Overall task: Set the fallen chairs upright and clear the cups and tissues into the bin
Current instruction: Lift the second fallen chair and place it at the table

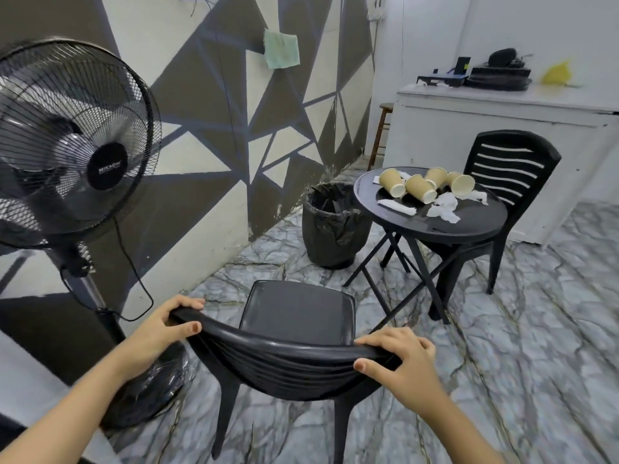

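Head view: left hand (167,324) and right hand (400,358) both grip the top rail of the near chair (294,329), which stands upright. Beyond, 4 cups (423,185) and tissues (443,207) lie on the desk (479,222), beside the bin (331,226).

At the bottom of the frame, the left hand (166,324) and the right hand (398,361) grip the curved top rail of a black plastic chair (294,336) standing upright on the marble-patterned floor (536,329). At centre right, a round black worktop (475,219) carries four tipped paper cups (418,188) and crumpled tissues (443,207). A lined bin (331,226) stands just left of it, a second chair (509,175) behind. A standing fan (70,142) fills the left.
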A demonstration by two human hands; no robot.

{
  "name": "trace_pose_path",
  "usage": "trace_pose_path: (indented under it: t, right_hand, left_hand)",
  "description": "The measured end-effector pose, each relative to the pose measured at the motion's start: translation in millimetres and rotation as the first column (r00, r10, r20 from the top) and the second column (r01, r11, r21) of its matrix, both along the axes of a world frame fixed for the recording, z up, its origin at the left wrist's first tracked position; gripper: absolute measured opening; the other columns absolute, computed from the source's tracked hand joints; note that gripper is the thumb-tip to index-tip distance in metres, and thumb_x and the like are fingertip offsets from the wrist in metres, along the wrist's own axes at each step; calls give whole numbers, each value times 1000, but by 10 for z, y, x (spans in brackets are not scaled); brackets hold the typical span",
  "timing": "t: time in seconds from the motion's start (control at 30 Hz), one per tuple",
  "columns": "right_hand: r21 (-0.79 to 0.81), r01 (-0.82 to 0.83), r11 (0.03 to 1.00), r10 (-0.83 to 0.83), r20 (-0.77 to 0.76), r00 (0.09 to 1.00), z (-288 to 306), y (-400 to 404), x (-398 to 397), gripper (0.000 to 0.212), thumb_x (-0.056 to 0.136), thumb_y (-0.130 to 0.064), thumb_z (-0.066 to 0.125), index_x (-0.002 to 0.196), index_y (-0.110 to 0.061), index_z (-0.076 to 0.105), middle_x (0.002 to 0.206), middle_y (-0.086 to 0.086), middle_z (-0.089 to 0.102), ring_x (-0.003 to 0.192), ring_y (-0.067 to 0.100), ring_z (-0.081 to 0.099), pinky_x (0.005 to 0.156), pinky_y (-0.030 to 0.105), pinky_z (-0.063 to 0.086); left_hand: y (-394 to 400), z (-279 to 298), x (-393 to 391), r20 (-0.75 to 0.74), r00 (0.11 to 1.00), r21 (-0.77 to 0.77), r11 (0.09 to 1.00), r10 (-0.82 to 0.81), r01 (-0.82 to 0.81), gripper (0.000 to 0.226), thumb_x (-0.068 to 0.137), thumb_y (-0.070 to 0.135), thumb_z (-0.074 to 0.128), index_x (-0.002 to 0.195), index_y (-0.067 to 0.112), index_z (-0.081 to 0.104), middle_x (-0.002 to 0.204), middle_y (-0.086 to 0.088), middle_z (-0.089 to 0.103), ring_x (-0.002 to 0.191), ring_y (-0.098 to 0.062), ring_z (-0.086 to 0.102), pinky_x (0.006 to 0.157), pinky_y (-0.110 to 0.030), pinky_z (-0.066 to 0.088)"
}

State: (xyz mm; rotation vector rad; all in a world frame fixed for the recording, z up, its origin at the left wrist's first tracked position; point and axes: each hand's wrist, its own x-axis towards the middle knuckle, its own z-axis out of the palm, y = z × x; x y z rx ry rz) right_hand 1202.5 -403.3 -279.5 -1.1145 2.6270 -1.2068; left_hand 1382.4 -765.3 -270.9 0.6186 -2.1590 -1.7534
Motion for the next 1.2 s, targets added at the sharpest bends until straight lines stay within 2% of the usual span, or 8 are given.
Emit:
trace_pose_path:
  t: [0.13,0.27,0.37,0.5,0.7,0.83,1.03,1.2]
  right_hand:
    - [-63,36,997,-24,175,984,51,112,-226,32,51,-75,65,79,-58,67,103,-20,55,108,-4,47,100,36,26]
    - [-118,57,991,-10,368,930,173,219,-611,18,63,-38,81,79,-39,73,117,-10,54,118,10,49,101,32,38]
    - [-108,91,990,-39,410,911,183,300,-806,30,49,-51,84,73,-38,74,104,-6,63,98,-3,58,88,22,42]
    - [-172,187,967,-95,439,893,77,299,-940,45,38,-54,80,80,-41,73,120,-19,49,106,-20,45,85,10,35]
    - [-201,274,940,-147,486,861,139,-49,-1200,20,66,-25,83,82,-29,71,123,-6,48,114,7,48,93,24,38]
    - [-198,207,958,-82,501,862,233,-310,-1321,16,69,-28,80,78,-37,71,110,2,56,99,5,56,77,17,42]
    - [-232,185,955,-42,513,857,251,-867,-1379,22,57,-37,84,75,-37,72,104,3,54,96,9,57,80,20,42]
    - [-281,255,925,-63,547,835,269,-1103,-1631,41,40,-59,77,76,-38,71,122,-18,48,113,0,46,95,30,36]
  left_hand:
    - [-118,17,-434,22,995,33,995,-94,93,64,37,57,87,88,25,66,118,2,62,101,-11,60,81,-26,49]
    - [-30,71,-1005,-3,990,50,988,-143,143,66,37,54,89,88,21,65,102,-5,61,84,-17,59,62,-26,49]
    - [-58,68,-1220,-3,983,52,982,-182,181,66,37,56,88,88,20,65,103,-2,67,93,-17,63,79,-32,48]
    - [-151,-34,-1237,5,981,39,981,-192,192,71,39,59,86,94,19,65,106,3,70,100,-14,64,91,-38,42]
    - [-346,-132,-1262,-87,996,130,991,-32,44,49,47,45,88,84,18,68,93,-9,66,81,-12,62,78,-30,48]
    - [-557,-147,-1270,-98,995,225,973,-22,44,14,69,11,64,80,17,66,99,-12,62,74,-7,66,62,-14,52]
    - [-981,-182,-1208,-116,991,299,954,60,-23,29,90,-9,38,84,11,57,107,-6,65,88,-9,67,69,-15,54]
    - [-1166,-110,-1474,-115,990,330,943,83,-40,26,91,-7,37,83,10,54,83,-1,69,72,-7,65,60,-12,51]
